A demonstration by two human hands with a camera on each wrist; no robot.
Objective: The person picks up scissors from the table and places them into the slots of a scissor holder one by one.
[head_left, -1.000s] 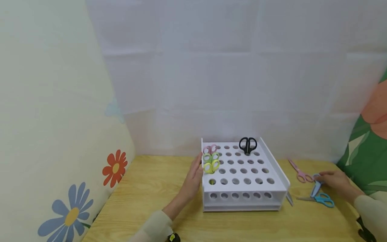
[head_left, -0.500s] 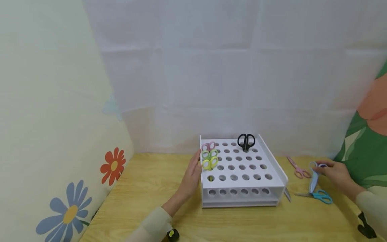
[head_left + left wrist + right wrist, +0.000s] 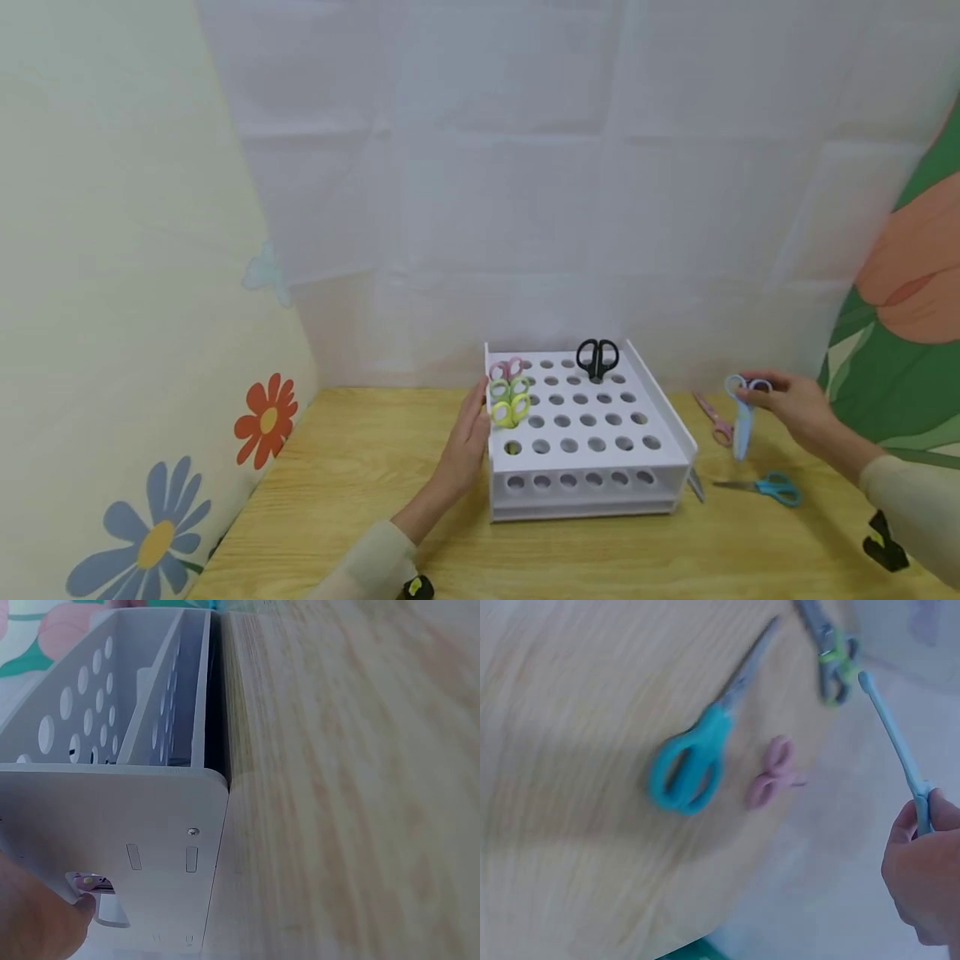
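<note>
My right hand pinches a pair of light-blue scissors by the finger loops, blades hanging down over the table. In the right wrist view these scissors show edge-on. My left hand rests along the left side of a white rack with rows of round holes. A thumb touches the edge of a slot in the rack's side panel in the left wrist view. Pink, green and yellow scissors stand in the rack's left column. Black-handled scissors stand near its back right.
Turquoise-handled scissors lie on the wooden table at the right, and pink scissors behind them. Grey-and-green scissors lie close by the rack's right side. A white cloth hangs behind the table.
The light-blue scissors have been lifted off the table by my right hand and moved left toward the rack, now hanging upright. My left hand stays on the rack; the head view has shifted slightly.
</note>
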